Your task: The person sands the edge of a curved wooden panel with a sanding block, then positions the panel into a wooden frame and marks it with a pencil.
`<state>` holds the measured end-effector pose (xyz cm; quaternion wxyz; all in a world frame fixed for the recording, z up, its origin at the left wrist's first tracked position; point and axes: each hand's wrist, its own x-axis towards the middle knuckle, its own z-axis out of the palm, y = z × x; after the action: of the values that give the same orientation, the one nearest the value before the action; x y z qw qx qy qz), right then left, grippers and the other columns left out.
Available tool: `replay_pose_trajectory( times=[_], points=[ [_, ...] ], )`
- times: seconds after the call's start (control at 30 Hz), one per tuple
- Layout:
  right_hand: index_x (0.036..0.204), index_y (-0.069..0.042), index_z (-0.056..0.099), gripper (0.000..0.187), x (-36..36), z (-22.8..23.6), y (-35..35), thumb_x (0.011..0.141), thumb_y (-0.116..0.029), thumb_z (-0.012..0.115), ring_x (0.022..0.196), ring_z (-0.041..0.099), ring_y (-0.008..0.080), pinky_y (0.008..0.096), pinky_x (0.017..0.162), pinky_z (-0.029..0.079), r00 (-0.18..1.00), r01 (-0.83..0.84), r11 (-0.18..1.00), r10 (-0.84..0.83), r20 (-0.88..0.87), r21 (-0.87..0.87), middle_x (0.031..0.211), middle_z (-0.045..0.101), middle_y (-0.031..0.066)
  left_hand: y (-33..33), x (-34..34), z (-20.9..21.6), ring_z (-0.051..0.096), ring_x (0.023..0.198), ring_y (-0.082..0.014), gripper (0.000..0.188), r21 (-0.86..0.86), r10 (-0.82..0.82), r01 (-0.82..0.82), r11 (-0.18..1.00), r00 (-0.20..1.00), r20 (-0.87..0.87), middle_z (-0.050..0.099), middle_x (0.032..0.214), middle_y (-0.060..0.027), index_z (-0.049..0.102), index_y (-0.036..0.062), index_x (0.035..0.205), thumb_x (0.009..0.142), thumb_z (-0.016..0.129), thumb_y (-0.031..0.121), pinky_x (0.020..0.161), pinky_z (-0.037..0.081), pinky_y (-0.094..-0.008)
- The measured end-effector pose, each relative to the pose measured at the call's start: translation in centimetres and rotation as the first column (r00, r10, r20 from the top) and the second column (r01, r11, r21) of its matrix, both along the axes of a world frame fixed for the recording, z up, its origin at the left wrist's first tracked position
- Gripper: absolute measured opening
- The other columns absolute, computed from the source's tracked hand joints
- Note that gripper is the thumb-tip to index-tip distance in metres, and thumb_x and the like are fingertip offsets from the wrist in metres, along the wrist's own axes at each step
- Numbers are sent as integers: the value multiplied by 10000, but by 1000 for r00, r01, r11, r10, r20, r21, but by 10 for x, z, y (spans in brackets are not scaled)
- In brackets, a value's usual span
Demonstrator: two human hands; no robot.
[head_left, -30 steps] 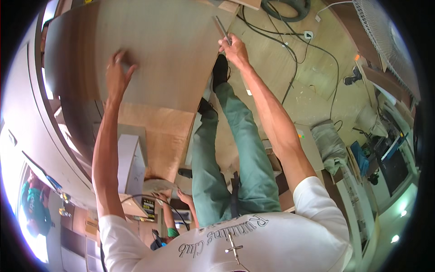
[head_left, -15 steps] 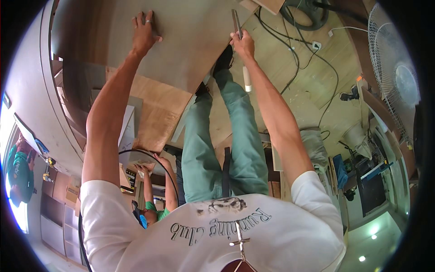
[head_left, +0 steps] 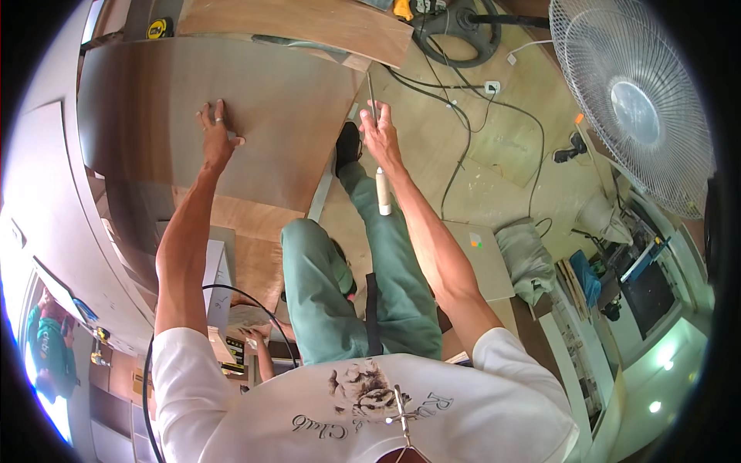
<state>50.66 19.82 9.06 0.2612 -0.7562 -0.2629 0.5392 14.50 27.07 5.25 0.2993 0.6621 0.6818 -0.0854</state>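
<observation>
My left hand rests on the grey-brown faced panel, its fingers spread and a ring on one of them. Near the panel's right edge, my right hand is closed around the long thin metal part of a file. Its pale wooden handle hangs back below my wrist, and its metal end points away from me at the panel's far right corner. Whether the metal touches the panel edge, I cannot tell.
Beyond the panel lie a brown board and a tape measure. Black cables and a socket are on the floor at right, below a white fan. Another person's hand shows behind my left arm.
My view has shifted, bringing the panel's far edge and the brown board into sight. My right hand still grips the file, and my left stays flat on the panel. My left knee is now bent.
</observation>
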Motion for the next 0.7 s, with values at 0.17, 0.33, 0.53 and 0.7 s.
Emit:
replay_pose_trajectory(
  times=[0.17,0.33,0.53,0.7],
  points=[
    [1191,-72,462,364,4,-5,-3,1026,-396,427,488,491,124,278,434,414,963,173,974,-198,-182,-148,679,562,52,5,8,-5,113,1454,-444,1131,20,-47,45,999,997,57,108,1581,-192,210,174,1528,622,877,63,1143,345,-482],
    [1291,-69,410,380,0,-8,7,1037,-351,402,487,486,115,252,403,387,918,280,948,-310,-247,-148,708,568,60,7,3,-8,111,1453,-454,1144,20,-70,69,997,997,19,98,1575,-223,203,170,1525,615,892,102,1139,337,-487],
    [1512,-156,263,513,-1,-18,17,1031,-231,423,505,512,119,263,414,425,954,232,967,-247,-169,-103,774,579,41,9,3,-10,121,1440,-483,1187,-3,-135,135,991,988,-73,93,1570,-242,200,159,1526,580,917,143,1128,342,-497],
    [1531,-144,229,596,-20,-29,27,979,-82,443,536,587,155,294,454,502,929,318,938,-338,-151,-142,822,617,63,8,7,-5,122,1440,-485,1205,-29,-119,116,993,989,-87,88,1567,-248,190,150,1531,574,922,144,1125,345,-494]
  ],
)
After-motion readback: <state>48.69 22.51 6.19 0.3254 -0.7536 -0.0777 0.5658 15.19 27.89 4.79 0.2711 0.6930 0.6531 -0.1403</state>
